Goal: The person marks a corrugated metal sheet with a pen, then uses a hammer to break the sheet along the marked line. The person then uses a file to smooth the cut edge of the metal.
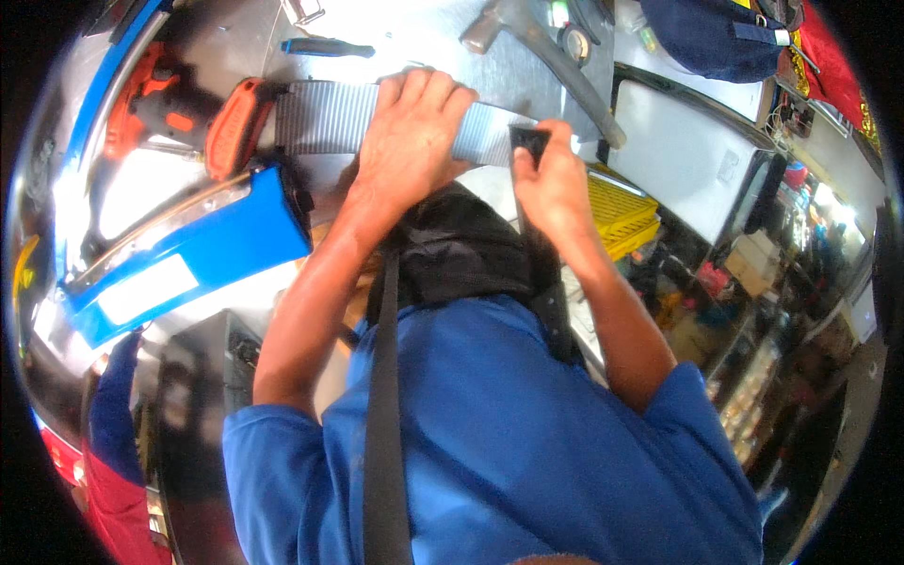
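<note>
A long silver ribbed metal piece (pixel 325 115) lies crosswise in front of me at the near side of the workbench. My left hand (pixel 407 141) is closed over its middle, with the fingers wrapped across the far edge. At its right end my right hand (pixel 556 184) grips a black angular piece (pixel 529 143), thumb on the near face. That black piece touches or sits against the ribbed end; its kind is hidden by the fingers. Just left of the ribbed piece is an orange and black tool part (pixel 235 129).
A hammer (pixel 556 71), a blue-handled tool (pixel 327 47) and a tape roll (pixel 576 42) lie beyond my hands. To the left are an orange power tool (pixel 155 99) and a blue box (pixel 217 245). A yellow slotted crate (pixel 621 212) and white panel (pixel 683 151) stand right. Another person's red-and-blue clothing (pixel 113 452) shows lower left.
</note>
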Action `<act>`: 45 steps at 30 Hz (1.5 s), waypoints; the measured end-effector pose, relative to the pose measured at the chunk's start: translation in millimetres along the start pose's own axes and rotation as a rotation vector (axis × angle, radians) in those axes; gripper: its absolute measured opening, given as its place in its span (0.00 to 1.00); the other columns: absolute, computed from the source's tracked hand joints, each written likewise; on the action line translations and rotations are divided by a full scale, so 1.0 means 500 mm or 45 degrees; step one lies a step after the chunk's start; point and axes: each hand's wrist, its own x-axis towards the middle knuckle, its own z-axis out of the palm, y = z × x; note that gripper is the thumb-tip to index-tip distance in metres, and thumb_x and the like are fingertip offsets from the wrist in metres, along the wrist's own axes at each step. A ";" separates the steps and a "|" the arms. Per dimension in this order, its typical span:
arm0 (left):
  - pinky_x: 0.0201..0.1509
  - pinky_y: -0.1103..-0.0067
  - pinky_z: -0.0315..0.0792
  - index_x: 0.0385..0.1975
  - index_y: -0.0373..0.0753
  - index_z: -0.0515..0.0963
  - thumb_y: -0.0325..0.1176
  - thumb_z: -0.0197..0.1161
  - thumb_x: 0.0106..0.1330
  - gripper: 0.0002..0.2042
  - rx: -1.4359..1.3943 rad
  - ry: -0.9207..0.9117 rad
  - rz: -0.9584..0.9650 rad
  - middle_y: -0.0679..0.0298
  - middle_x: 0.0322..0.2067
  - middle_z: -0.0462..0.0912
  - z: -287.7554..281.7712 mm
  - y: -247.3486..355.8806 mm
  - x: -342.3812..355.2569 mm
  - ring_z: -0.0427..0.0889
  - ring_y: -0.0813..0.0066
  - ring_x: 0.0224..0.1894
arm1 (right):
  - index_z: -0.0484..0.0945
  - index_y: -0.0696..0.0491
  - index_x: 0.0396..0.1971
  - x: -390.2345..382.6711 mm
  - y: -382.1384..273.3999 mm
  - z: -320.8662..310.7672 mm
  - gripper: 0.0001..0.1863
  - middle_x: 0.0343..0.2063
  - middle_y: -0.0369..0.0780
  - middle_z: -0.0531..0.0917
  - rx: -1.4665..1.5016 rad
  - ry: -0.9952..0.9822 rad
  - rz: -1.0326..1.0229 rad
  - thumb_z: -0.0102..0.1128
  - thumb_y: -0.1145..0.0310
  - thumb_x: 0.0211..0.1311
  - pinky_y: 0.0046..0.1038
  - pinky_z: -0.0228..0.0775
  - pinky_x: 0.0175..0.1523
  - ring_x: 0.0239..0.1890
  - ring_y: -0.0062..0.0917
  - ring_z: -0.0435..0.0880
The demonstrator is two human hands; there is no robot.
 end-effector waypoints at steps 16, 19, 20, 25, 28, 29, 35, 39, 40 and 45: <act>0.61 0.62 0.64 0.51 0.44 0.76 0.38 0.81 0.37 0.35 -0.043 -0.145 -0.014 0.61 0.47 0.74 -0.007 -0.008 0.001 0.72 0.58 0.57 | 0.63 0.70 0.51 0.018 -0.036 -0.010 0.22 0.30 0.64 0.83 -0.244 -0.161 0.023 0.57 0.69 0.66 0.53 0.77 0.47 0.38 0.61 0.85; 0.62 0.61 0.64 0.51 0.44 0.76 0.38 0.82 0.37 0.35 -0.058 -0.151 -0.024 0.61 0.47 0.74 -0.005 -0.007 0.003 0.72 0.58 0.57 | 0.63 0.70 0.51 0.008 -0.041 -0.007 0.22 0.30 0.64 0.83 -0.198 -0.128 0.093 0.57 0.69 0.66 0.53 0.77 0.47 0.37 0.60 0.85; 0.63 0.61 0.64 0.51 0.44 0.76 0.38 0.82 0.37 0.35 -0.067 -0.150 -0.027 0.61 0.47 0.74 -0.004 -0.006 0.003 0.72 0.58 0.57 | 0.62 0.70 0.52 0.002 -0.036 0.005 0.24 0.30 0.64 0.83 -0.237 -0.101 0.093 0.58 0.69 0.66 0.53 0.77 0.47 0.37 0.60 0.85; 0.63 0.61 0.64 0.51 0.45 0.76 0.39 0.82 0.37 0.35 -0.051 -0.108 -0.039 0.62 0.47 0.74 0.000 -0.009 0.002 0.72 0.58 0.57 | 0.63 0.71 0.54 0.011 -0.028 0.007 0.25 0.32 0.65 0.83 -0.154 -0.085 0.071 0.58 0.69 0.65 0.53 0.77 0.49 0.40 0.61 0.84; 0.63 0.61 0.64 0.51 0.45 0.76 0.39 0.82 0.37 0.35 -0.055 -0.097 -0.032 0.62 0.47 0.74 0.004 -0.008 0.002 0.72 0.59 0.57 | 0.64 0.72 0.53 0.032 -0.019 -0.009 0.25 0.36 0.66 0.83 -0.217 -0.178 0.024 0.59 0.69 0.65 0.50 0.77 0.52 0.44 0.60 0.84; 0.63 0.61 0.64 0.51 0.45 0.76 0.39 0.82 0.37 0.35 -0.057 -0.095 -0.029 0.62 0.47 0.74 0.005 -0.008 0.003 0.72 0.59 0.57 | 0.64 0.72 0.53 0.037 -0.021 -0.017 0.25 0.36 0.66 0.82 -0.243 -0.204 0.015 0.59 0.68 0.65 0.49 0.77 0.53 0.44 0.60 0.84; 0.63 0.62 0.63 0.52 0.45 0.76 0.39 0.82 0.37 0.36 0.010 -0.119 -0.026 0.63 0.47 0.75 0.014 -0.011 0.000 0.72 0.59 0.57 | 0.66 0.76 0.49 0.075 -0.059 -0.058 0.24 0.38 0.68 0.82 -0.406 -0.444 0.028 0.58 0.68 0.66 0.45 0.77 0.57 0.47 0.58 0.84; 0.62 0.62 0.63 0.52 0.45 0.76 0.39 0.82 0.37 0.36 -0.047 -0.104 -0.047 0.63 0.47 0.75 0.009 -0.010 0.000 0.72 0.60 0.57 | 0.66 0.76 0.50 0.064 -0.063 -0.055 0.25 0.38 0.68 0.82 -0.363 -0.373 -0.009 0.58 0.69 0.65 0.45 0.77 0.57 0.48 0.58 0.84; 0.62 0.62 0.63 0.52 0.45 0.76 0.38 0.82 0.37 0.35 -0.035 -0.102 -0.041 0.64 0.47 0.75 0.012 -0.011 -0.001 0.72 0.60 0.57 | 0.66 0.76 0.50 0.062 -0.062 -0.055 0.25 0.38 0.68 0.82 -0.355 -0.372 -0.004 0.59 0.69 0.65 0.45 0.77 0.57 0.48 0.58 0.84; 0.61 0.62 0.63 0.52 0.45 0.76 0.38 0.82 0.37 0.35 -0.043 -0.117 -0.051 0.64 0.47 0.75 0.009 -0.009 -0.001 0.72 0.60 0.56 | 0.66 0.74 0.49 0.058 -0.065 -0.052 0.23 0.37 0.68 0.82 -0.301 -0.369 0.032 0.59 0.71 0.65 0.46 0.77 0.56 0.47 0.58 0.84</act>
